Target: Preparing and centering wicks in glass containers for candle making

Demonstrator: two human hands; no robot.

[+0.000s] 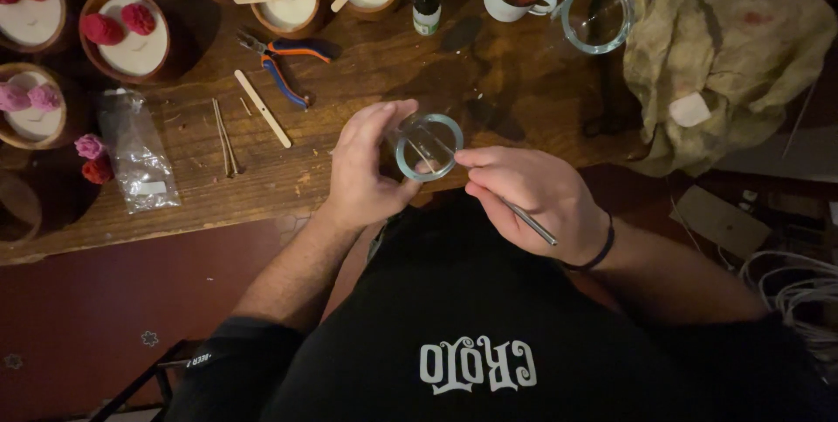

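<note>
The glass jar [428, 146] sits tipped toward the camera above the wooden table [349, 82] edge, cupped in the left hand [367, 169], whose fingers wrap its left side. The right hand [532, 195] pinches a thin metal rod [489, 186], its tip reaching down inside the jar's open mouth.

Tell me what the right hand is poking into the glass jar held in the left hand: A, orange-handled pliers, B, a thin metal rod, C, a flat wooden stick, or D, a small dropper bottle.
B: the right hand pinches a thin metal rod whose tip reaches into the glass jar that the left hand holds, while the pliers lie on the wooden table.
</note>
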